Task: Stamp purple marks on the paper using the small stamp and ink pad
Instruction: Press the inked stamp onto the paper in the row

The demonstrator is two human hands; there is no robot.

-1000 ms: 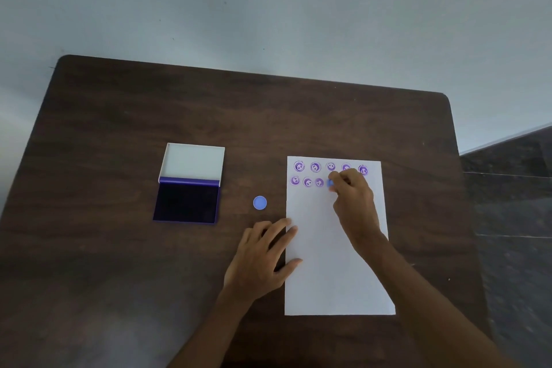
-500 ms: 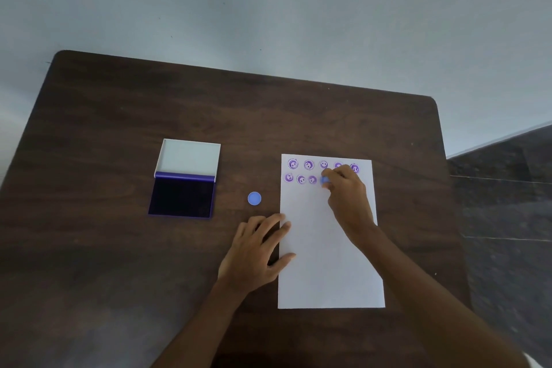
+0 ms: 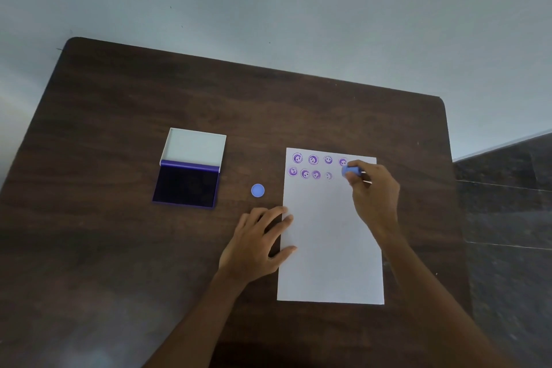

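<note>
Our right hand (image 3: 375, 197) pinches stamp (image 3: 351, 171) over paper (image 3: 330, 248); left hand (image 3: 258, 243) spread flat on paper edge. Pad (image 3: 186, 185), cap (image 3: 257, 190) on dark wood table (image 3: 119, 104); pale wall behind. Since before: stamp lifted rightward, faint new mark (image 3: 328, 176) uncovered.

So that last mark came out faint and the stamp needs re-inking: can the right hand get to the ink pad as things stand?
Probably yes. The ink pad lies open with its lid back, and the right hand holds the stamp tilted over the paper. Only the low blue cap lies between, and the left hand rests nearer the person.
</note>
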